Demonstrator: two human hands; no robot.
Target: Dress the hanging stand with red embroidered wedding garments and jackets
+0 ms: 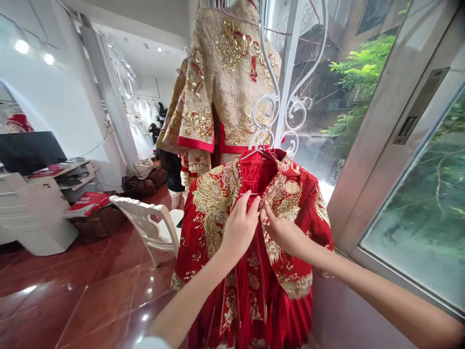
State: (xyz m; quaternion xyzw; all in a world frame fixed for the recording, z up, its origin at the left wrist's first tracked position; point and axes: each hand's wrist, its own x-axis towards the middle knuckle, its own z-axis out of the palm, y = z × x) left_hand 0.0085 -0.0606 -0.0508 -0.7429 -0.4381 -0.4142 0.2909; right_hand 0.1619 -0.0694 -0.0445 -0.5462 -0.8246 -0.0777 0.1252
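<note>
Both hands are at the open neckline of a red jacket (210, 218), which hangs directly in front of the wearer. The left hand (241, 220) is raised to the opening from 7 o'clock, its fingertips close to the inner edge; whether they are closed on anything cannot be told. The right hand (281, 230) enters from 4 o'clock and grasps the jacket's front edge opposite, thumb outward, remaining fingers largely hidden.

The jacket bears gold embroidery on both front panels and sleeves. At 12 o'clock from the hands, a white hanger (259, 149) sits within its collar. At 6 o'clock, a pleated red skirt (296, 315) shows below the hem.

Beyond the collar, towards 12 o'clock, a cream jacket (232, 87) with gold work and red trim is noted, a white scrolled metal frame (288, 77) beside it. A metal-framed glass door (385, 121) occupies 2 to 3 o'clock. At 9 o'clock stands a white chair (140, 218); farther out, a red box (87, 203) rests on a brown bag (98, 224). A dark monitor (31, 151) lies between 9 and 10 o'clock.
</note>
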